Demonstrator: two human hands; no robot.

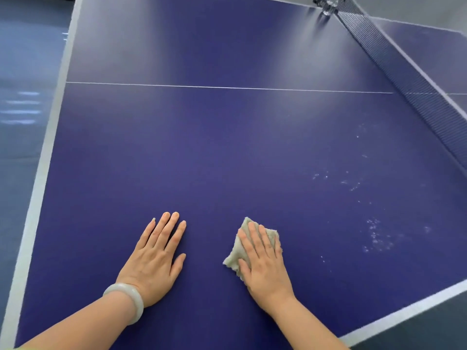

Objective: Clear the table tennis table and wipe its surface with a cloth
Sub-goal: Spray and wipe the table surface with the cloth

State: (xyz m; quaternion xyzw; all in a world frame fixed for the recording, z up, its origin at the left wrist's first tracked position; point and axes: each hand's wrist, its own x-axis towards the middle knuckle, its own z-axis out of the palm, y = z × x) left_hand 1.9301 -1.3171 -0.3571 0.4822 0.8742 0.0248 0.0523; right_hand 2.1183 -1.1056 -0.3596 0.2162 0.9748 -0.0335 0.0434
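Blue table tennis table (227,152) fills nearly all of what I can see, its white border line (404,309) crossing the near right corner. Nearest to me, the left hand (154,258) lies flat on the bare surface, fingers straight and close together, thumb out to the side, with a pale bangle (126,301) round the wrist. Just to its right, apart from it, the right hand (265,263) presses palm-down on a small beige cloth (233,258). Its fingers are straight and laid over the fabric, not curled round it, and the cloth's frayed edges poke out past the fingertips and on the left side. The cloth sits on the near half of the table, a little right of centre.

Further right I can make out whitish specks and smears (376,233) on the surface — scattered patches running up toward the net. Beyond the hands, the thin white centre line (202,86) runs left to right. The dark net (404,79) slants along the right side, and its clamp (327,5) shows at the far top edge, blurred. Glossy grey-blue floor (25,72) lies off to the left.
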